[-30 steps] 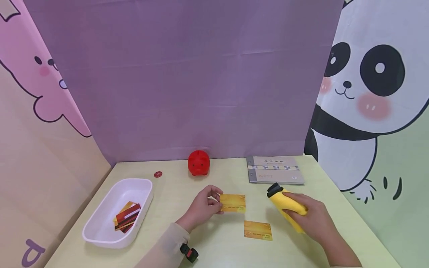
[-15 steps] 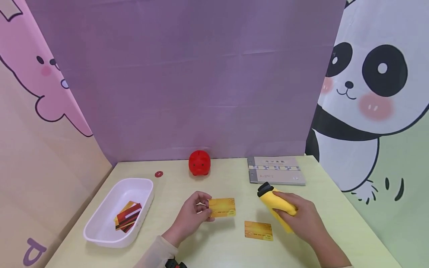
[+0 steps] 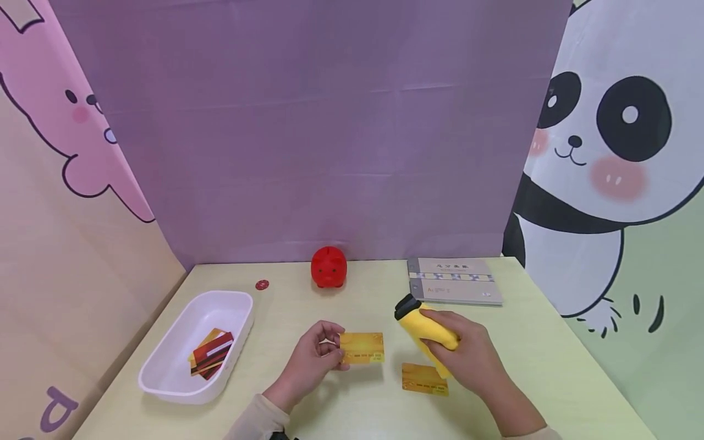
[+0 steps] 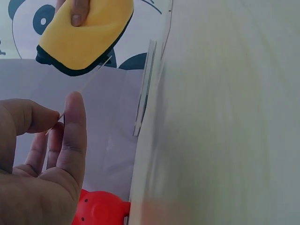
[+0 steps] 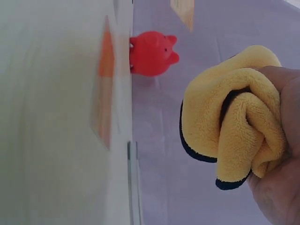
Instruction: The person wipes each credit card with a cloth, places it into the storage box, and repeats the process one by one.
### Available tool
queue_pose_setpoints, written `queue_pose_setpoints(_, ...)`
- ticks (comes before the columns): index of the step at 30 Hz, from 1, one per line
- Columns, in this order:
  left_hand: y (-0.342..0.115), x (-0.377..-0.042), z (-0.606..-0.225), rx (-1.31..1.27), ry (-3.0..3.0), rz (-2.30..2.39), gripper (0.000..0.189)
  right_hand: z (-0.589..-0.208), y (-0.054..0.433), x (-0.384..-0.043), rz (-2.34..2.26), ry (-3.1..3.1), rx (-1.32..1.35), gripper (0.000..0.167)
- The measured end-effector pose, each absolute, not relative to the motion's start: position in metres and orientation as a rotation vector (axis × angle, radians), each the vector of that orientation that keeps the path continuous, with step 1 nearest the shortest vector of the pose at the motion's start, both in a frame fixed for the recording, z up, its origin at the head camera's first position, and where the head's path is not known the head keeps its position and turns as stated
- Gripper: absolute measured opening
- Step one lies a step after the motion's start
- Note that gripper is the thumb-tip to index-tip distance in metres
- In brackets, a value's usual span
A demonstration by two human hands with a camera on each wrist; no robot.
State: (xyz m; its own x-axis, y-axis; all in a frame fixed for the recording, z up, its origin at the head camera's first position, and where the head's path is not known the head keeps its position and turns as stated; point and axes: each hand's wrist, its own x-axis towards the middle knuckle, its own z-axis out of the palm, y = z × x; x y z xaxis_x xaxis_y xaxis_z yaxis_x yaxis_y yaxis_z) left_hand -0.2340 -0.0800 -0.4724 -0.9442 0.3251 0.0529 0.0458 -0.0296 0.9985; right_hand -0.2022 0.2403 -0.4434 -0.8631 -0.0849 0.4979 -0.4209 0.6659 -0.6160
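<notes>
My left hand (image 3: 311,363) pinches a gold bank card (image 3: 363,348) by its left edge, holding it above the table. In the left wrist view the card shows nearly edge-on between thumb and fingers. My right hand (image 3: 467,351) grips a folded yellow cloth (image 3: 431,333) with a dark border, bunched in the palm in the right wrist view. The cloth hangs to the right of the held card, apart from it. Beneath the cloth, a second gold bank card (image 3: 422,380) lies on the table, its upper right corner partly covered from view.
A white plastic basin (image 3: 156,386) with several red and gold cards (image 3: 213,352) stands at the left. Farther back are a red piggy bank (image 3: 329,267), a small red disc (image 3: 262,285) and a grey book (image 3: 455,280). A purple backdrop (image 3: 330,140) rises behind the table.
The right hand has moved left with the yellow cloth, closer to the held card. My left hand has shifted left and nearer to me with its card.
</notes>
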Motion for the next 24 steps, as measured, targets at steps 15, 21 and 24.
queue_pose_setpoints(15,-0.079,-0.232,-0.482,0.432,2.011,2.054,0.040,-0.458,0.227,-0.196,1.072,-2.415,0.524,0.062)
queue_pose_setpoints(21,-0.077,-0.230,-0.480,0.437,2.006,2.043,0.038,-0.457,0.221,-0.192,1.046,-2.396,0.572,0.063)
queue_pose_setpoints(24,-0.075,-0.230,-0.478,0.442,1.997,2.037,0.038,-0.456,0.217,-0.191,1.037,-2.397,0.587,0.063)
